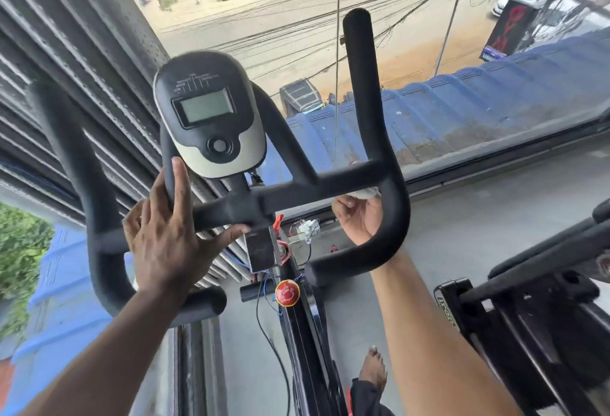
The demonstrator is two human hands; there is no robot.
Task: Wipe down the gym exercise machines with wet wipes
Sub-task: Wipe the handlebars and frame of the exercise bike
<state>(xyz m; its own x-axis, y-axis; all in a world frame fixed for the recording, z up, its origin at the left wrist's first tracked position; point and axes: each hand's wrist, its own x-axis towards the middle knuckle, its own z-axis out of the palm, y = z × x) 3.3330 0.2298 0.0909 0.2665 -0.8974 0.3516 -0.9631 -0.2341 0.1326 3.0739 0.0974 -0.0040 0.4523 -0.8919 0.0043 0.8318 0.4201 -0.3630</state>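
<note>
Head view looks down over an exercise bike's black foam handlebar (330, 191), which fills the middle of the frame. Its crossbar runs from about nine o'clock to three o'clock, with a looped grip curling down at each end and two padded horns rising toward twelve o'clock; the foam looks matte and slightly dusty. Above the crossbar's centre, toward eleven o'clock, stands the console (211, 115), an oval black-and-cream housing with a blank grey screen and one round button beneath it.

Left hand (171, 234) lies at about eight o'clock from centre, fingers straight and spread, the palm over the crossbar, the index finger reaching up the left horn beside the console and the thumb stretched along the bar's underside toward the stem.

Right hand (358, 217) sits just right of centre under the crossbar, fingers curled, pinching a crumpled white wet wipe (364, 193) that touches the lower edge of the bar near the right-hand bend.

Below centre, at six o'clock, a red round knob (286, 292) sits on the black frame, with loose wires and a small metal box (262, 252) just above it.
</note>
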